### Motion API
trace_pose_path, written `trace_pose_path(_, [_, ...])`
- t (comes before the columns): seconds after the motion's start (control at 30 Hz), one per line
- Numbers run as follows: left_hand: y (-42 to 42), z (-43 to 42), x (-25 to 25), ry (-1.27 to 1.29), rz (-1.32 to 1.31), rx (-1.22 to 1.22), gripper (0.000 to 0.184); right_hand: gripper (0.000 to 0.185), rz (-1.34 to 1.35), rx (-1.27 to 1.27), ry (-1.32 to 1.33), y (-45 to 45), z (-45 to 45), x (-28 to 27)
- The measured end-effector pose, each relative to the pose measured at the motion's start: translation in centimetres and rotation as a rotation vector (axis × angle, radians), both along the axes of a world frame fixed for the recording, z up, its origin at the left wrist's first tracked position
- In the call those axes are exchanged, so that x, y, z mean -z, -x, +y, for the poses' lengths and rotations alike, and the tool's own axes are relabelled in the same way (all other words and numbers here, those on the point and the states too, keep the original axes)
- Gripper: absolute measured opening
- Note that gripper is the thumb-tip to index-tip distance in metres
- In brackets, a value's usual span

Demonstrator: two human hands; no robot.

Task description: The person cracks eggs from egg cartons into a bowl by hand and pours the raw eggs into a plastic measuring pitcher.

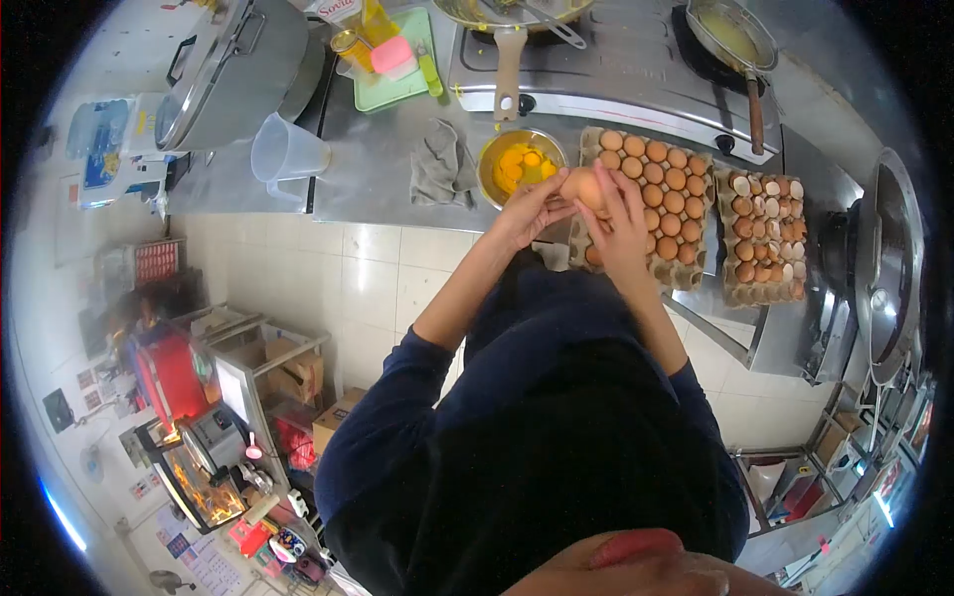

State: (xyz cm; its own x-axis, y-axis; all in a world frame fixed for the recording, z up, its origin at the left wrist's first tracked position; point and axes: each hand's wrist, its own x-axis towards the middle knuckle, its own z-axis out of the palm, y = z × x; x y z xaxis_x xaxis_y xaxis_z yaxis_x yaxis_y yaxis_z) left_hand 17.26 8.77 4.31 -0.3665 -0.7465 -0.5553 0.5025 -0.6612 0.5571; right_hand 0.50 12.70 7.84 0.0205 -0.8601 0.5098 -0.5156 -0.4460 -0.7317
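Brown egg point(584, 189) btwn 2 curled hands point(618, 221)

Person wears a dark navy-blue top point(566, 298), reading nearly black across the chest. The left sleeve point(388, 417) and right sleeve point(704, 427) match in navy, creased, ending near the elbows. Left hand point(532, 207) and right hand point(618, 217): bare, slender-fingered.
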Motion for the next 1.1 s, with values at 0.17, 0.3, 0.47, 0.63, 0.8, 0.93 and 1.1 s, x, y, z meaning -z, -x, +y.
trace_pose_path(0.17, [-4.0,-2.1,0.0,0.017,-0.014,0.086,0.043,0.042,-0.506,0.005,-0.307,-2.1,-1.6,1.1])
trace_pose_path(0.3, [-5.8,-3.0,-0.4,0.108,-0.072,0.110,0.040,0.034,-0.686,-0.165,-0.713,-2.6,-3.3,3.7])
trace_pose_path(0.47, [-8.2,-4.0,0.5,0.369,-0.172,0.158,0.042,0.034,-0.607,-0.078,-0.805,-5.5,-3.8,3.1])
trace_pose_path(0.63, [-9.4,-4.1,0.3,0.716,-0.687,0.257,0.049,0.036,-0.373,0.086,-0.463,-8.5,-4.5,6.1])
trace_pose_path(0.8, [-10.0,-4.4,2.0,0.891,-0.793,0.214,0.046,0.041,-0.192,0.214,-0.394,-10.1,-4.4,7.4])
trace_pose_path(0.93, [-10.4,-4.7,2.9,0.912,-0.820,0.245,0.051,0.045,-0.130,0.262,-0.402,-10.5,-4.2,8.8])
trace_pose_path(1.1, [-10.5,-5.2,4.6,0.969,-0.854,0.254,0.055,0.047,-0.115,0.279,-0.370,-10.7,-4.3,10.9])
